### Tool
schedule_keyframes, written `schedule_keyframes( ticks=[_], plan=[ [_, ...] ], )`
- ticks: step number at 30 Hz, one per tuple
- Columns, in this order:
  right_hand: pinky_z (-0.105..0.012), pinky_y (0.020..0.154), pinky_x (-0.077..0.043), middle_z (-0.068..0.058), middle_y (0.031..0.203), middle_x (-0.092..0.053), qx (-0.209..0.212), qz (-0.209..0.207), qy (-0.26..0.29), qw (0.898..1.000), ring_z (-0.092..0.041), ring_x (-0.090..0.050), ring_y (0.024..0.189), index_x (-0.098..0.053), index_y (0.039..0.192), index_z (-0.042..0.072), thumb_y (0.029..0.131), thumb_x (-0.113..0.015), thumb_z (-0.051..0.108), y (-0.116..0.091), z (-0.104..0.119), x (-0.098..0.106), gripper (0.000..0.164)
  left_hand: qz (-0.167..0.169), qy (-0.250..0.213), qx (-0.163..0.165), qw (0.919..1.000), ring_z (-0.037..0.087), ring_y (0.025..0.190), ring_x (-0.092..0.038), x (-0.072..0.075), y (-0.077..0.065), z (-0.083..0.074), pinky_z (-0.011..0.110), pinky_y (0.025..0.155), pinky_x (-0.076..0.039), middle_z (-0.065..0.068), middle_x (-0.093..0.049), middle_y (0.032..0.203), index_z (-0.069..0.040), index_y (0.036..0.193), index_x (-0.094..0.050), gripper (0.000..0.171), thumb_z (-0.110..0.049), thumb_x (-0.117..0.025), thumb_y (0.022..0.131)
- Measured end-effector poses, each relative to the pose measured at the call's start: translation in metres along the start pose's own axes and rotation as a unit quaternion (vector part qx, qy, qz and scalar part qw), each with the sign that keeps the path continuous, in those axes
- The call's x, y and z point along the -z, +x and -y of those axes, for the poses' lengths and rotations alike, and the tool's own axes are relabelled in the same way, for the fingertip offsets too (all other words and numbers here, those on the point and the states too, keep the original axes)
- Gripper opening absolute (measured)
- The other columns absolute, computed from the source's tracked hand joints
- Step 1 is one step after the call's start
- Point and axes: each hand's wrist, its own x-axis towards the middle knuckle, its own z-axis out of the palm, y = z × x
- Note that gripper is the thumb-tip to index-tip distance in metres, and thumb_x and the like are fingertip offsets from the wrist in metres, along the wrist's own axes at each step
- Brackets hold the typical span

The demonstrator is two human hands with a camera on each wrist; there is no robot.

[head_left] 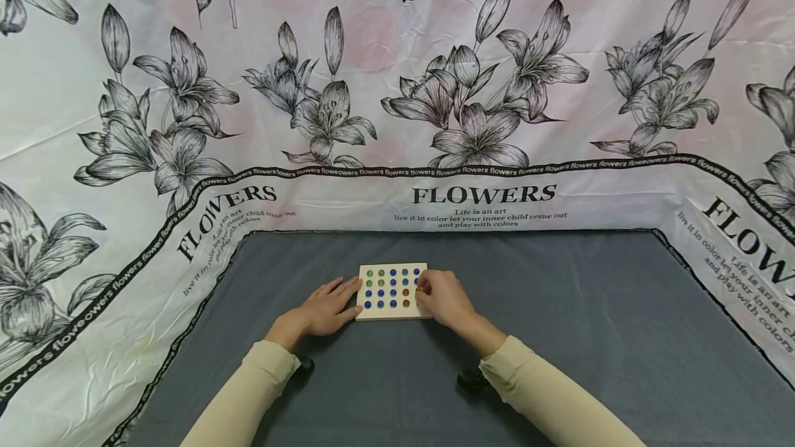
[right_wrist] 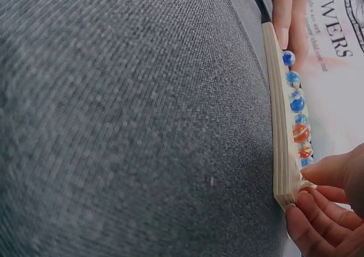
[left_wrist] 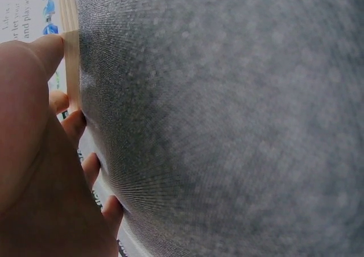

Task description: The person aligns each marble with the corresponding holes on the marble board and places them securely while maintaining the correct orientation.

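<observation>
A pale wooden board (head_left: 394, 313) lies on the grey cloth and bears rows of glass marbles. Blue marbles (head_left: 393, 293) fill much of it, green marbles (head_left: 370, 274) sit at its far left, and orange marbles (head_left: 406, 303) stand near the right side. My left hand (head_left: 327, 307) lies flat at the board's left edge, fingers spread, thumb and fingertips touching it. At the right edge my right hand (head_left: 444, 296) pinches a pale, clear-looking marble (right_wrist: 308, 183) between thumb and fingertips, low over the board. Those fingers hide part of the right-hand column.
Grey cloth (head_left: 559, 336) covers the table around the board. A white border printed with FLOWERS (head_left: 484, 194) runs behind it, below a flower-patterned sheet (head_left: 373, 33). Dark wrist devices (head_left: 472, 381) show beneath both forearms.
</observation>
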Motion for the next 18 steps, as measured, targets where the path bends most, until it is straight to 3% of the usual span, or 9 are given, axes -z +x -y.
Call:
schedule_keyframes(
  ticks=[10, 18],
  plan=[
    [-0.036, 0.070, -0.057, -0.006, 0.090, -0.073, 0.010, 0.018, 0.014, 1.000, -0.018, -0.067, 0.080, -0.076, 0.102, 0.003, 0.092, -0.075, 0.005, -0.003, 0.000, 0.004, 0.010, 0.001, 0.001, -0.005, 1.0000, 0.036, 0.157, -0.013, 0.001, -0.001, 0.000, 0.060, 0.125, -0.011, 0.006, -0.019, 0.171, -0.014, 0.165, -0.021, 0.065, -0.043, -0.042, 0.111],
    [-0.033, 0.067, -0.053, -0.005, 0.089, -0.068, 0.079, 0.045, 0.030, 0.995, -0.013, -0.061, 0.075, -0.072, 0.109, -0.002, 0.092, -0.074, 0.004, -0.010, -0.007, 0.027, 0.018, 0.002, -0.002, -0.003, 1.0000, 0.036, 0.157, -0.011, -0.001, -0.002, 0.001, 0.060, 0.125, -0.010, 0.004, -0.017, 0.171, -0.015, 0.166, -0.021, 0.065, -0.043, -0.043, 0.111]
  ],
)
